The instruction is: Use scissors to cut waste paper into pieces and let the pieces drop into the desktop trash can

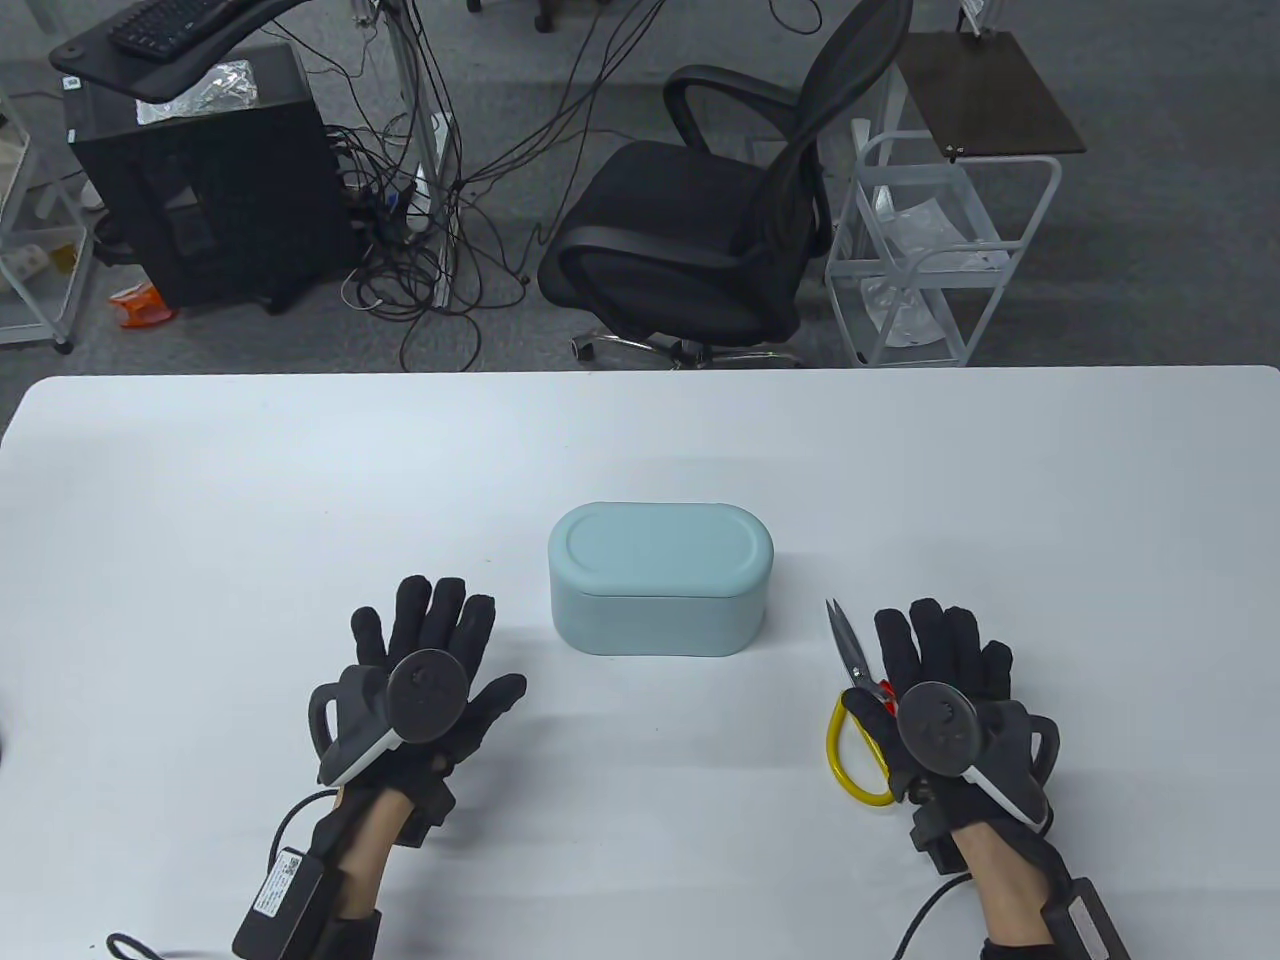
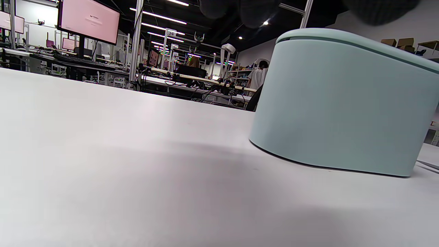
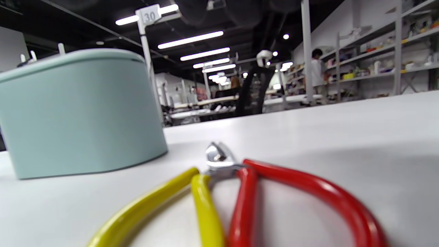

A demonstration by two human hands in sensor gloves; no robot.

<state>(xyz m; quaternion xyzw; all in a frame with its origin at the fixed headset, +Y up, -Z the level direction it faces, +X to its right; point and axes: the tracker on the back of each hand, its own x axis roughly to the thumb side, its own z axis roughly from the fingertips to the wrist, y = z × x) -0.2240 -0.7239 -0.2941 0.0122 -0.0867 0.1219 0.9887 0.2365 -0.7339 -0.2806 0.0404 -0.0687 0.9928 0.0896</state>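
Note:
A pale blue-green oval trash can (image 1: 660,590) with its lid on stands in the middle of the white table (image 1: 200,480). My left hand (image 1: 425,650) lies flat, fingers spread, to the can's front left, holding nothing. My right hand (image 1: 940,650) lies flat to the can's front right, above the scissors (image 1: 855,700), which rest on the table with blades together pointing away. One scissor loop is yellow (image 3: 202,202), the other red (image 3: 308,195). The can (image 3: 79,113) fills the left of the right wrist view and the right of the left wrist view (image 2: 343,103). No paper is in view.
Beyond the table's far edge stand a black office chair (image 1: 720,220), a white wire cart (image 1: 940,260), and a black computer case (image 1: 210,190) with cables on the floor.

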